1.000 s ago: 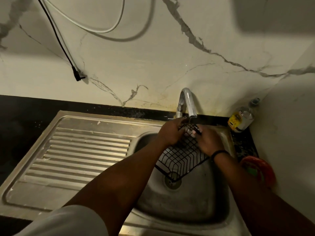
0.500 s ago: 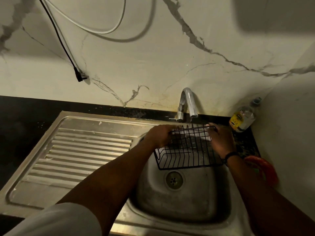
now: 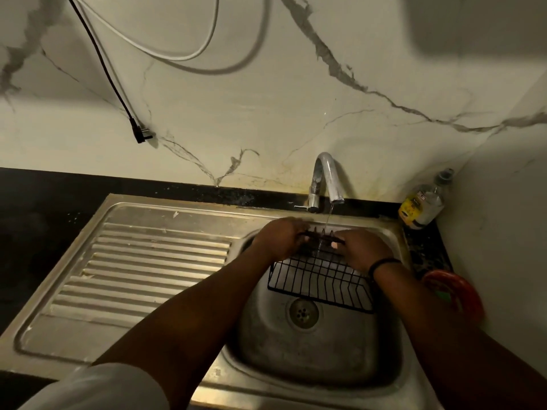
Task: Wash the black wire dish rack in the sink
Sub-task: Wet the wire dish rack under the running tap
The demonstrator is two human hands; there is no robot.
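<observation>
Nearest us, a pale sleeve (image 3: 97, 389) is showing at the bottom edge, and our two forearms are reaching forward over the sink (image 3: 310, 359), whose basin is lying dim and wet around the drain (image 3: 303, 312). Just beyond the drain we are holding the rack (image 3: 322, 284) tilted inside the basin, its near lower edge hanging above the drain and its far upper edge raised toward the tap. Our left hand (image 3: 279, 239) is gripping that upper edge from the left, fingers curled round the wire; our right hand (image 3: 362, 250) is gripping it from the right, a dark band on the wrist, fingertips pinching the top rail. A thin stream is falling from the tap (image 3: 327, 180) onto the wires between our hands. To do this step well, we judge we should be sliding the rack sideways under the stream so each wire gets wet, turning it to reach the underside and corners, and rubbing the joints with our thumbs where grime tends to collect. The flow looks weak, so slow passes should serve better than quick ones, and keeping the rack low should limit splashing. To the left the ridged drainboard (image 3: 148, 270) is lying bare; to the right a red round object (image 3: 453, 294) is sitting on the counter, and a bottle (image 3: 421, 204) is standing in the corner. On the far wall, cables (image 3: 112, 75) are hanging.
</observation>
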